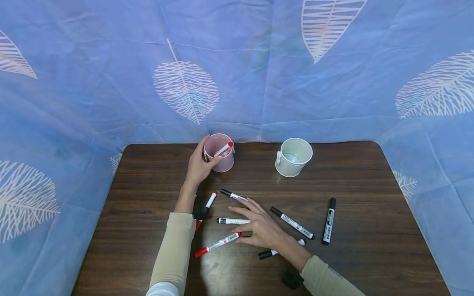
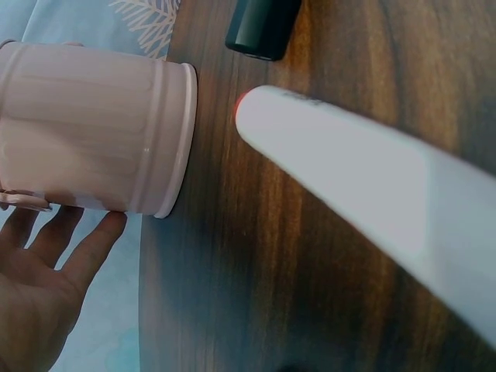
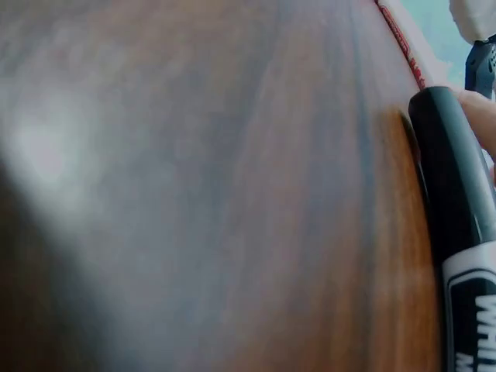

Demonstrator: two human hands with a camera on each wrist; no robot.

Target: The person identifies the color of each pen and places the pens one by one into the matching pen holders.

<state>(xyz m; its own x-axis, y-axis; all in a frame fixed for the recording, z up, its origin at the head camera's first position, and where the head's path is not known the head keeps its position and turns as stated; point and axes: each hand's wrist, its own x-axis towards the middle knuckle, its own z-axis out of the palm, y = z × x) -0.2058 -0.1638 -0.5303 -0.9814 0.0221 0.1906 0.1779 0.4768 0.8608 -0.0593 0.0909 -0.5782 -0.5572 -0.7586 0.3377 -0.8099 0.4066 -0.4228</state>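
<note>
My left hand [image 1: 200, 165] holds the pink bucket [image 1: 224, 166] from its left side, thumb at the front and fingers by the rim. Inside the bucket leans a red-tipped white marker [image 1: 223, 149], its red end sticking up at the rim. In the left wrist view, fingers [image 2: 97, 248] touch the bucket's wall. My right hand [image 1: 259, 226] is low over the scattered markers. Its thumb and index finger pinch the near end of a red-capped marker [image 1: 222, 242], while the other fingers stretch out over a white marker with a black label [image 1: 231, 221].
A white bucket [image 1: 292, 164] stands back right. Black-capped markers lie about the right hand: one behind it [image 1: 231, 194], one to its right [image 1: 292, 223], one farther right [image 1: 328, 222] and one under the wrist [image 1: 267, 254]. Another red marker [image 1: 211, 200] lies by the left forearm.
</note>
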